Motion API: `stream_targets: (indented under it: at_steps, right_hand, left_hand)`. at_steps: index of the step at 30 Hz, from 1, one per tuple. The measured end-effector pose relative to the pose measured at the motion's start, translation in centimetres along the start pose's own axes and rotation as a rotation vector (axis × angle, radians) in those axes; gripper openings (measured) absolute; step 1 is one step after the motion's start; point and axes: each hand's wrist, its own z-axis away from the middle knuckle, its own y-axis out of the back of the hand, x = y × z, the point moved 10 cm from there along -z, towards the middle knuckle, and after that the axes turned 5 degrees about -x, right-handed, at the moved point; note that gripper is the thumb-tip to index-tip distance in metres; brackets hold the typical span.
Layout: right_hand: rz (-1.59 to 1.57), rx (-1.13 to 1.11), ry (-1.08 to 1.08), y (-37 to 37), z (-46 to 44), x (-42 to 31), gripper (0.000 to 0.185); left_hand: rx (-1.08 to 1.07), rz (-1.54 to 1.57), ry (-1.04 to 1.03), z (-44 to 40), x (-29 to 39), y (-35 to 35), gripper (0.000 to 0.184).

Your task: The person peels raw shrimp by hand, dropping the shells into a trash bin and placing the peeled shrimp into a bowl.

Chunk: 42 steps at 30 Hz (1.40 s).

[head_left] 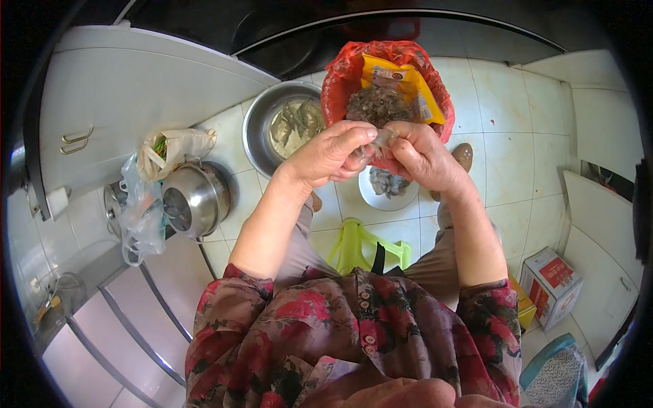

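Both hands meet at the centre, above the near edge of a red plastic-lined bin [332, 88]. My left hand [337, 153] and my right hand [420, 155] are closed on a small, translucent greyish shrimp [382, 143] between their fingertips. Dark scraps [379, 103] and a yellow packet [423, 92] lie in the bin. Below the hands, a white bowl [371, 197] holds several grey pieces, partly hidden by the right hand. To the left is a metal basin [255, 129] with water and several shrimp-like things in it.
A lime-green stool [352, 243] stands between the legs. At the left are a steel pot [197, 197], a cream bag [180, 146] and a clear plastic bag [141, 217]. A red-and-white box [554, 285] sits at the right, near cabinets [598, 224].
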Motion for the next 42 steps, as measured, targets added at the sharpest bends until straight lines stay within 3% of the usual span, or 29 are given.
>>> stream_targets:
  at_steps: [2, 6, 8, 10, 15, 17, 20, 22, 27, 33, 38, 39, 41, 42]
  right_hand:
    - [-0.119, -0.015, -0.018, -0.1, 0.0, 0.1, 0.024]
    - [-0.139, 0.001, -0.052, 0.2, -0.1, 0.3, 0.026]
    - [-0.069, 0.028, -0.038, 0.1, -0.5, 0.4, 0.026]
    - [0.09, 0.125, 0.072, 0.3, -0.7, 0.0, 0.024]
    - [0.211, 0.202, 0.014, 0.7, -1.1, 0.8, 0.02]
    - [0.26, 0.232, 0.035, 0.6, -1.2, 0.7, 0.019]
    - [0.462, 0.321, 0.105, 1.6, -1.4, -0.1, 0.016]
    - [0.566, 0.461, 0.077, 3.8, -1.0, -0.3, 0.018]
    - [0.551, 0.444, 0.027, 4.0, -1.0, 0.7, 0.017]
    - [0.812, 0.438, -0.116, 4.1, -1.3, 2.9, 0.025]
    - [0.646, 0.539, 0.138, 4.3, -0.9, 0.6, 0.02]
    - [0.647, 0.539, 0.138, 4.0, -0.9, 0.2, 0.02]
    - [0.337, 0.417, -0.031, 2.8, -1.6, 2.2, 0.018]
    - [0.342, 0.358, 0.043, 1.9, -1.9, 2.0, 0.024]
  left_hand:
    - [-0.167, 0.168, -0.047, -0.2, 0.2, -1.2, 0.019]
    - [-0.045, 0.095, -0.022, -0.5, 0.5, -1.2, 0.021]
    - [0.177, -0.455, -0.363, -0.3, 4.1, -0.9, 0.02]
    - [0.225, -0.497, -0.439, -0.4, 4.3, -1.1, 0.018]
    - [0.34, -0.665, -0.634, 0.4, 5.3, -0.2, 0.011]
    - [0.286, -0.202, -0.231, -0.3, 2.6, 0.5, 0.011]
    - [0.199, -0.022, -0.197, -0.2, 1.8, 0.7, 0.011]
    - [0.227, -0.018, -0.194, 0.4, 2.5, 0.8, 0.015]
    - [0.215, 0.15, -0.189, 1.1, 2.6, 1.3, 0.02]
    - [0.207, 0.14, -0.35, 0.4, 3.5, 2.8, 0.032]
    - [0.209, 0.316, -0.406, -0.3, 3.2, 3.7, 0.036]
    - [0.208, 0.316, -0.406, -0.5, 3.1, 3.7, 0.036]
    - [0.261, 0.389, -0.429, -0.5, 2.9, 4.2, 0.037]
    - [0.262, 0.389, -0.429, -0.5, 2.9, 4.2, 0.037]
